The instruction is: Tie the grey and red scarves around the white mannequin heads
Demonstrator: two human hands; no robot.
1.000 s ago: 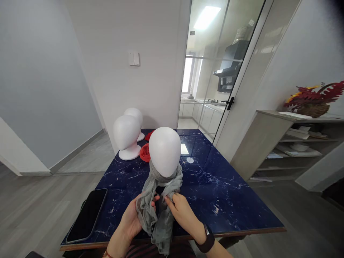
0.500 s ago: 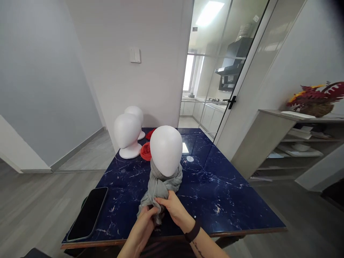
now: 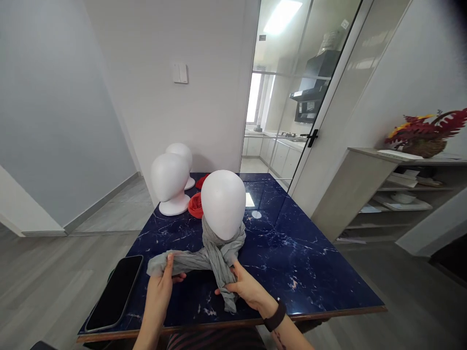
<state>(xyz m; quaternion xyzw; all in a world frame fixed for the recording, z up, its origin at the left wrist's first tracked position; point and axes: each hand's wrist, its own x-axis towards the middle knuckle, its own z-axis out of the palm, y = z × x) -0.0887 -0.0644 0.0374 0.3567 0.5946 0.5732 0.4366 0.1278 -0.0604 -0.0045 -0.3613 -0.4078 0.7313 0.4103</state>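
Note:
A grey scarf (image 3: 215,257) wraps the neck of a white mannequin head (image 3: 224,204) that stands near the front of the table. One end of the scarf stretches out to the left, and my left hand (image 3: 162,282) grips it, thumb on top. The other end hangs down in front of the neck. My right hand (image 3: 244,288) holds that hanging end, with fingers behind it and the thumb in front. The two ends cross just under the chin. The base of the head is hidden by the scarf.
Two more white mannequin heads (image 3: 170,180) stand at the back left of the blue marbled table (image 3: 292,257). Red cloth bundles (image 3: 196,206) lie beside them. A black phone (image 3: 116,291) rests at the front left. A shelf (image 3: 365,194) stands to the right.
My hands were close together at the scarf under the chin. My left hand has moved left, drawing one end out sideways, while my right hand holds the other end lower in front.

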